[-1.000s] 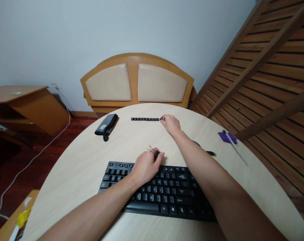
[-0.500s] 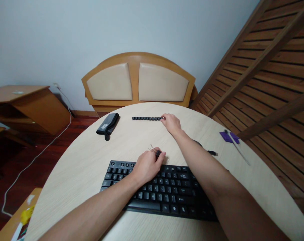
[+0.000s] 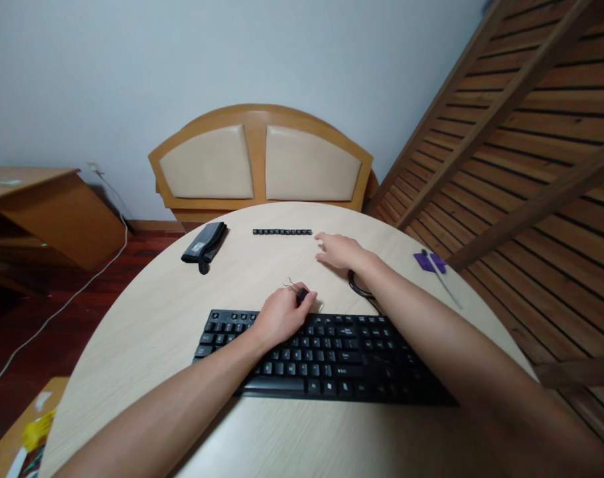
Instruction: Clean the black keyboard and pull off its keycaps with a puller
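Observation:
A black keyboard [image 3: 332, 358] lies on the round pale wooden table [image 3: 147, 332] in front of me. My left hand [image 3: 279, 315] rests on its upper edge, fingers closed round a small black tool with wire loops [image 3: 298, 293]. A row of several black keycaps [image 3: 282, 232] lies in a line at the far side of the table. My right hand [image 3: 339, 251] hovers just right of and nearer than that row, fingers stretched out and apart, holding nothing.
A grey pouch [image 3: 205, 242] lies at the far left of the table. A purple-handled tool [image 3: 434, 265] sits at the right edge. A black cable [image 3: 356, 285] loops by my right wrist. A wooden headboard [image 3: 259, 162] and slatted frame [image 3: 531, 133] stand behind.
My right hand has left the right end of the keycap row and drawn back towards me, its fingers now spread. The left hand has stayed on the keyboard with the small tool.

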`<state>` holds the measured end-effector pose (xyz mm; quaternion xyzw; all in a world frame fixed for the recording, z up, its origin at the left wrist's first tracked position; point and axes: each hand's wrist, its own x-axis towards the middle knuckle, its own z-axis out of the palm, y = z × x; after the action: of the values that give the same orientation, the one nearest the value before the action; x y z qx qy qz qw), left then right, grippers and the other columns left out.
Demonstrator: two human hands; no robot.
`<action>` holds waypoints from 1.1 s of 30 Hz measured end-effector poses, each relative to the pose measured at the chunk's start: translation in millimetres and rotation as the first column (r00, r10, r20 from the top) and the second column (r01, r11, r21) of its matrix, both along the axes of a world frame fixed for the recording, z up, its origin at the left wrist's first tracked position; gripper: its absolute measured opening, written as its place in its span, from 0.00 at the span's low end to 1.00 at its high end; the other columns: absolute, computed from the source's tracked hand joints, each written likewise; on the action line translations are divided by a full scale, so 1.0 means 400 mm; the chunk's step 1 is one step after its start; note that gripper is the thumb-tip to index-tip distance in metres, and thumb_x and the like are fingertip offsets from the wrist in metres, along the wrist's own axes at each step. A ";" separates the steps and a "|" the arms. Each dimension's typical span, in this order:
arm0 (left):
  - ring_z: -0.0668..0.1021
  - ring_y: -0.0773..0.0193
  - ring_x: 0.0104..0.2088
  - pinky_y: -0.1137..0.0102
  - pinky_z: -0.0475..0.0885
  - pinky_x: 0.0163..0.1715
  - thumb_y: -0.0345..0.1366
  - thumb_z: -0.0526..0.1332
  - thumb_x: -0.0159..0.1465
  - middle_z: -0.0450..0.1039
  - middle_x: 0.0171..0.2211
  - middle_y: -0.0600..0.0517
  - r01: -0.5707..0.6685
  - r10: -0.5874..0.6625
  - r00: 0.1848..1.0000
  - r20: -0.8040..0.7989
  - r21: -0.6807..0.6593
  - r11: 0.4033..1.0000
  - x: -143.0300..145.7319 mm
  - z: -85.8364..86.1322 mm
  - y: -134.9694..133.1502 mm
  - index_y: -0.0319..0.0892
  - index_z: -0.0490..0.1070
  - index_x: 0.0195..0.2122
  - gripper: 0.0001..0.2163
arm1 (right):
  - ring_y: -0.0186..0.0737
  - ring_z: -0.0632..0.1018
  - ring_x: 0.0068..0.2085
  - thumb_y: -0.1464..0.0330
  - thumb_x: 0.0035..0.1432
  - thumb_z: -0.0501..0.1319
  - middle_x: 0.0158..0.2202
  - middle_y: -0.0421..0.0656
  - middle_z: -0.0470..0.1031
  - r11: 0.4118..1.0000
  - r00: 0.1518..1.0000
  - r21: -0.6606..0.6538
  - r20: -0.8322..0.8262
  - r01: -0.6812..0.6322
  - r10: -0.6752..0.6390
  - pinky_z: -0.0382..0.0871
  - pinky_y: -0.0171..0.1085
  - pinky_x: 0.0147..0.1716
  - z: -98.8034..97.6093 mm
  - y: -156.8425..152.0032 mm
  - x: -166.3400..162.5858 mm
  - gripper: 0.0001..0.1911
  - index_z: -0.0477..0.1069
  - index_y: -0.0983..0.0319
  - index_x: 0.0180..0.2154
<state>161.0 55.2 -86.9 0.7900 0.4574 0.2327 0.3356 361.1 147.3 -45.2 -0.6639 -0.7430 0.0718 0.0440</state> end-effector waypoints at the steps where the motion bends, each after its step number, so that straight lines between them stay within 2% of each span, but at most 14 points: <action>1: 0.81 0.54 0.37 0.62 0.71 0.42 0.44 0.54 0.71 0.80 0.34 0.47 0.006 -0.006 1.000 0.005 0.005 1.000 0.000 0.000 0.001 0.42 0.74 0.37 0.14 | 0.53 0.79 0.51 0.64 0.61 0.65 0.51 0.50 0.81 0.999 1.000 -0.018 -0.008 -0.026 0.026 0.70 0.44 0.47 0.008 -0.036 0.003 0.24 0.71 0.59 0.59; 3: 0.81 0.55 0.36 0.63 0.71 0.41 0.44 0.54 0.71 0.81 0.33 0.47 0.012 -0.012 1.000 0.013 0.012 1.000 -0.001 0.002 0.002 0.42 0.75 0.37 0.14 | 0.50 0.81 0.47 0.64 0.62 0.64 0.47 0.47 0.83 0.995 0.996 -0.048 -0.032 -0.085 0.083 0.71 0.41 0.44 0.021 -0.108 0.009 0.13 0.78 0.57 0.48; 5: 0.80 0.56 0.34 0.64 0.71 0.38 0.44 0.55 0.71 0.80 0.32 0.47 0.013 -0.013 1.000 0.021 0.016 1.000 -0.001 0.004 0.002 0.41 0.75 0.37 0.14 | 0.47 0.81 0.43 0.64 0.62 0.62 0.43 0.45 0.84 0.990 0.991 -0.061 -0.057 -0.126 0.123 0.70 0.39 0.40 0.031 -0.176 0.016 0.09 0.80 0.57 0.40; 9: 0.80 0.58 0.32 0.66 0.71 0.35 0.43 0.56 0.70 0.80 0.31 0.48 0.049 -0.051 0.998 0.049 0.033 0.998 -0.005 0.002 0.004 0.41 0.76 0.35 0.14 | 0.43 0.81 0.39 0.66 0.63 0.60 0.39 0.45 0.84 0.985 0.975 -0.062 -0.164 -0.164 0.152 0.69 0.37 0.37 0.040 -0.275 0.033 0.10 0.81 0.59 0.37; 13: 0.80 0.58 0.32 0.67 0.71 0.34 0.43 0.59 0.68 0.81 0.32 0.48 0.066 -0.068 0.997 0.048 0.056 0.996 -0.010 -0.007 0.005 0.41 0.77 0.36 0.12 | 0.41 0.80 0.36 0.65 0.61 0.62 0.35 0.44 0.83 0.981 0.932 -0.047 -0.322 -0.190 0.165 0.68 0.36 0.35 0.018 -0.331 0.051 0.08 0.80 0.60 0.37; 17: 0.80 0.58 0.32 0.67 0.71 0.34 0.41 0.59 0.67 0.82 0.33 0.48 0.068 -0.071 0.997 0.035 0.081 0.994 -0.011 -0.009 0.003 0.41 0.78 0.37 0.11 | 0.41 0.79 0.37 0.65 0.60 0.65 0.37 0.43 0.82 0.952 0.848 -0.021 -0.460 -0.306 0.263 0.69 0.37 0.38 -0.023 -0.357 0.067 0.08 0.79 0.61 0.40; 20: 0.81 0.58 0.33 0.67 0.71 0.35 0.39 0.58 0.67 0.82 0.33 0.48 0.068 -0.068 0.998 0.000 0.095 0.993 -0.010 0.003 -0.006 0.42 0.78 0.38 0.11 | 0.40 0.79 0.38 0.67 0.61 0.65 0.39 0.44 0.81 0.951 0.813 0.029 -0.511 -0.307 0.278 0.70 0.37 0.40 -0.046 -0.362 0.072 0.07 0.79 0.62 0.40; 24: 0.81 0.56 0.33 0.67 0.69 0.33 0.41 0.56 0.69 0.82 0.33 0.49 0.012 0.010 0.992 -0.127 0.174 0.985 -0.008 0.051 -0.043 0.44 0.77 0.40 0.11 | 0.40 0.79 0.39 0.67 0.62 0.65 0.39 0.44 0.81 0.948 0.815 0.088 -0.491 -0.305 0.308 0.70 0.38 0.42 -0.057 -0.362 0.066 0.06 0.79 0.62 0.40; 27: 0.81 0.52 0.33 0.66 0.66 0.30 0.43 0.54 0.70 0.81 0.31 0.47 -0.038 0.106 0.963 -0.248 0.267 0.963 -0.002 0.091 -0.075 0.45 0.75 0.38 0.12 | 0.42 0.79 0.41 0.69 0.63 0.65 0.39 0.44 0.81 0.947 0.829 0.144 -0.457 -0.288 0.322 0.70 0.39 0.43 -0.060 -0.362 0.051 0.05 0.79 0.61 0.40; 30: 0.80 0.53 0.29 0.67 0.63 0.28 0.42 0.53 0.70 0.79 0.28 0.48 -0.081 0.133 0.966 -0.222 0.226 0.971 0.005 0.102 -0.088 0.44 0.73 0.35 0.13 | 0.42 0.79 0.42 0.69 0.63 0.65 0.39 0.44 0.81 0.946 0.829 0.170 -0.457 -0.276 0.323 0.69 0.40 0.44 -0.062 -0.363 0.037 0.05 0.79 0.61 0.40; 33: 0.77 0.58 0.24 0.68 0.62 0.26 0.41 0.54 0.69 0.77 0.24 0.50 -0.110 0.126 0.985 -0.115 0.140 0.984 0.006 0.077 -0.078 0.44 0.72 0.33 0.11 | 0.42 0.79 0.41 0.69 0.63 0.66 0.39 0.44 0.81 0.950 0.831 0.174 -0.462 -0.259 0.311 0.69 0.39 0.44 -0.061 -0.363 0.030 0.04 0.79 0.61 0.40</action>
<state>163.5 24.0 -56.0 0.7949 0.5068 0.2330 0.2387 373.2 1.9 -69.5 -0.5031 -0.8016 0.2023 0.2517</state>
